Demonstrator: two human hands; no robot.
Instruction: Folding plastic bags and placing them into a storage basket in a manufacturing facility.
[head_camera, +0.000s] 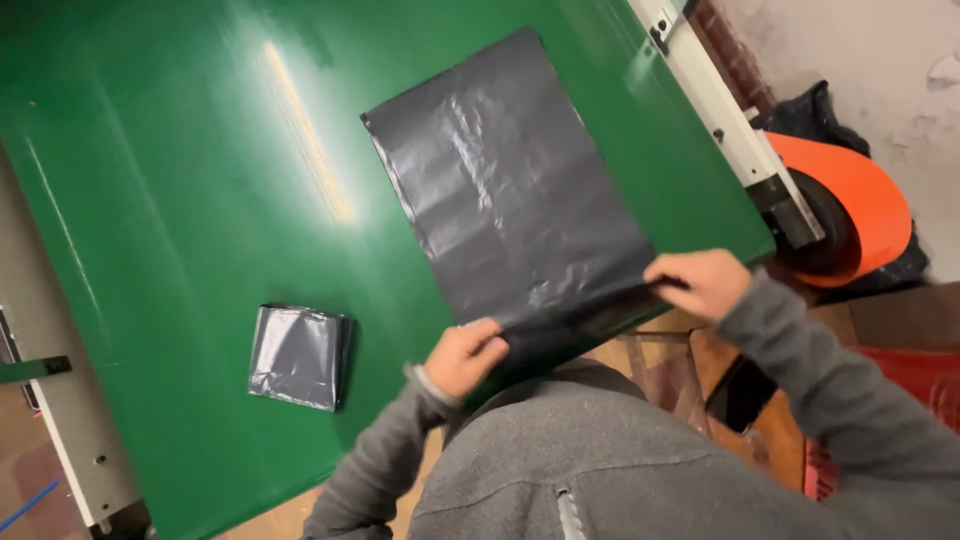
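A flat black plastic bag (510, 190) lies spread on the glossy green table (180, 180), reaching from the far side to the near edge. My left hand (465, 355) pinches the bag's near left corner. My right hand (700, 282) pinches its near right corner, at the table's edge. Both hands are closed on the near hem, which hangs slightly over the edge. A folded black bag (298, 356), a small square packet, rests on the table to the left of my left hand.
A white metal rail (720, 120) borders the table's right side, with an orange roller cover (850, 200) beside it. Another pale frame (60, 420) runs along the left. A red crate (915, 380) and wooden surfaces sit low at the right.
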